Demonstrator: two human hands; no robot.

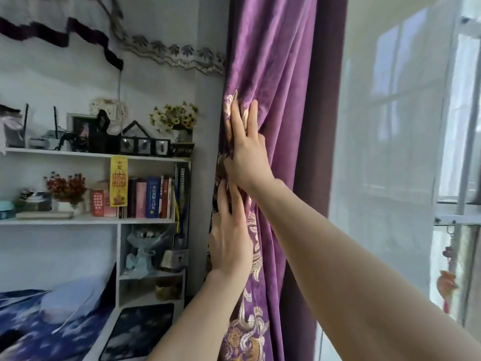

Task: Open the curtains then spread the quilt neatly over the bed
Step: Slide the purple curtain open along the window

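Left hand (230, 241), right hand (247, 152) flat on purple curtain (273, 61) (bunched)

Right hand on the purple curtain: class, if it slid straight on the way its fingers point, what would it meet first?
The right hand points up along the gathered purple velvet curtain; it would likely meet only more curtain folds.

Curtain (270, 61) top cut off by frame; left hand (230, 238) fingertips hidden behind right wrist.
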